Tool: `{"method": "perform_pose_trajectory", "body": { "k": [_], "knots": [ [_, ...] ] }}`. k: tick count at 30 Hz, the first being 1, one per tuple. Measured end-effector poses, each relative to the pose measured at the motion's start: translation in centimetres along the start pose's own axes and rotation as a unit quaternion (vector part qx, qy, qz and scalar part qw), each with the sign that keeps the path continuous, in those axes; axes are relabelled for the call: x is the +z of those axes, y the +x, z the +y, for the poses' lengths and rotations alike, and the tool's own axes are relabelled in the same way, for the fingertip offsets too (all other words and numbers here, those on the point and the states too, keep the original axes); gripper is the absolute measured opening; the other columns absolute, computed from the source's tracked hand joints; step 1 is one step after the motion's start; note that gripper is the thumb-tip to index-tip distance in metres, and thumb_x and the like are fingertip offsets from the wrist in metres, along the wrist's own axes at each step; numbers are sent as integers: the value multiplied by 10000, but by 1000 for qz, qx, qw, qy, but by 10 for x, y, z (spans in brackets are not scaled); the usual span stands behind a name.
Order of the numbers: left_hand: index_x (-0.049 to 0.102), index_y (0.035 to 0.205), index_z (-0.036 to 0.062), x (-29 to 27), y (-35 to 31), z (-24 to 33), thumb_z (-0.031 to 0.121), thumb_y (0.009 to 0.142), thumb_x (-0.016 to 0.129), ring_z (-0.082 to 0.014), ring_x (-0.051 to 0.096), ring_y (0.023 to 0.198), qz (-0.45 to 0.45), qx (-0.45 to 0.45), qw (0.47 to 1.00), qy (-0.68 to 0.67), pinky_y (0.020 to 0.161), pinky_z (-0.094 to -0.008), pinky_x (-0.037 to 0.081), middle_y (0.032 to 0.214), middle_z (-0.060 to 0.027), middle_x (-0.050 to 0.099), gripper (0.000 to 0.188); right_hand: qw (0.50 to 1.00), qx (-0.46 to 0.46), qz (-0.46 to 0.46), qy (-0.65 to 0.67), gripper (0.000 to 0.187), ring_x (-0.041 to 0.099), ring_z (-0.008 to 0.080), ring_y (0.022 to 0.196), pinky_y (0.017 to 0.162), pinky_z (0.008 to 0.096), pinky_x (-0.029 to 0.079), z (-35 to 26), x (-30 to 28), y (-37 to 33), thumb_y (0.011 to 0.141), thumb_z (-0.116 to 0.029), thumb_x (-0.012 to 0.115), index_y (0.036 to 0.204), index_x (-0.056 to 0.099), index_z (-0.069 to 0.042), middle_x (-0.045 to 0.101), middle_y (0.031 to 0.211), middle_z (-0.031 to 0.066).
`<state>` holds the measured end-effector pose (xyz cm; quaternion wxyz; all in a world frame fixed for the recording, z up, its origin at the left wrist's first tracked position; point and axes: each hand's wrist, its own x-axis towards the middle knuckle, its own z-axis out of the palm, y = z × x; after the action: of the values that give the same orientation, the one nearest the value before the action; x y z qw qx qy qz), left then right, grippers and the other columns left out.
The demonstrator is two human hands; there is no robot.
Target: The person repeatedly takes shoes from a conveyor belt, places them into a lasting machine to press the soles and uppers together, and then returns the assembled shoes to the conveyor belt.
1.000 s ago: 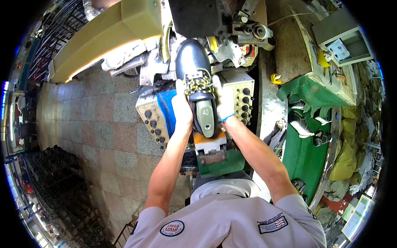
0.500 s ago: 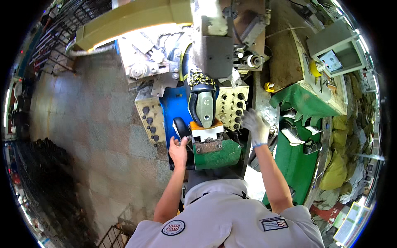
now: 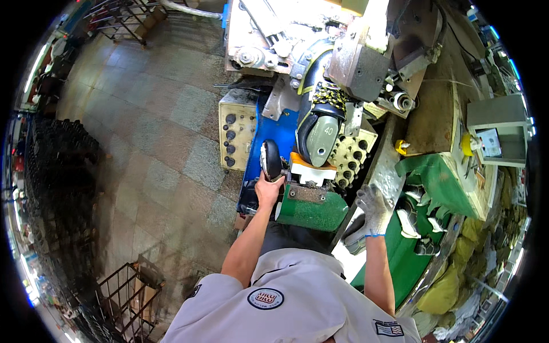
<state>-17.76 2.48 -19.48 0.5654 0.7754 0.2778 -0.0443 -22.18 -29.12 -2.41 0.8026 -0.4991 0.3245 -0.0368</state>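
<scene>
My bare left hand (image 3: 267, 191) is closed around the lower end of a black, pale-edged shoe upper (image 3: 271, 159), beside the blue panel (image 3: 264, 134) of a machine. In the machine sits a black shoe (image 3: 311, 86) with yellow-black laces, toe away from me, on a grey-green last (image 3: 323, 139). The last's heel end rests over an orange-and-white support (image 3: 311, 170). My right hand (image 3: 374, 210), in a pale glove, is right of the machine with its fingers extended. Beside it lies a dark grey object (image 3: 355, 233), partly hidden, whose kind I cannot make out.
A green guard (image 3: 311, 211) juts toward me below the support. Knobbed control boxes (image 3: 237, 134) flank the machine. On the right, several shoe uppers (image 3: 408, 220) lie on a green surface (image 3: 394, 263). A metal rack (image 3: 128, 297) stands at the lower left.
My view has turned, shifting the machine rightward in the picture. My left hand has closed on the black upper, which now stands more upright. My right hand has moved down and nearer to me.
</scene>
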Motion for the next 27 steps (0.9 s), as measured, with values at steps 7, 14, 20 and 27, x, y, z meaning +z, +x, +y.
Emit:
{"method": "perform_pose_trajectory", "body": {
  "k": [7, 14, 20, 27],
  "knots": [
    [442, 1452, 37, -38, -11, 20, 548, 674, 836, -398, 683, 1030, 0, -38, 964, 262, 902, -476, 524, 1135, -257, 691, 1011, 991, -3, -105, -79, 555, 697, 308, 1055, 874, 395, 581, -14, 76, -16, 971, -250, 655, 1380, 509, 95, 666, 1238, 221],
    [123, 1573, 10, 17, -1, -74, 544, 696, 820, -456, 614, 1141, -41, -58, 972, 224, 939, -503, 516, 1304, -339, 564, 1241, 991, -28, -107, -79, 505, 708, 287, 997, 791, 380, 615, -15, 78, -23, 945, -211, 665, 1333, 539, 87, 678, 1173, 219],
    [487, 1304, -3, -45, -52, 30, 570, 620, 848, -405, 668, 1075, -43, -31, 963, 265, 919, -486, 523, 1150, -258, 682, 962, 994, -31, -91, -52, 505, 728, 270, 879, 683, 364, 605, -36, 35, -29, 948, -243, 692, 1316, 542, 69, 704, 1098, 186],
    [589, 1120, 8, -186, -142, 149, 405, 622, 873, -391, 683, 998, 29, 30, 958, 282, 834, -468, 539, 1043, -243, 698, 697, 990, -79, -118, -14, 493, 718, 263, 951, 761, 346, 593, -48, 58, -73, 969, -171, 647, 1354, 521, 110, 687, 1171, 197]
  ]
}}
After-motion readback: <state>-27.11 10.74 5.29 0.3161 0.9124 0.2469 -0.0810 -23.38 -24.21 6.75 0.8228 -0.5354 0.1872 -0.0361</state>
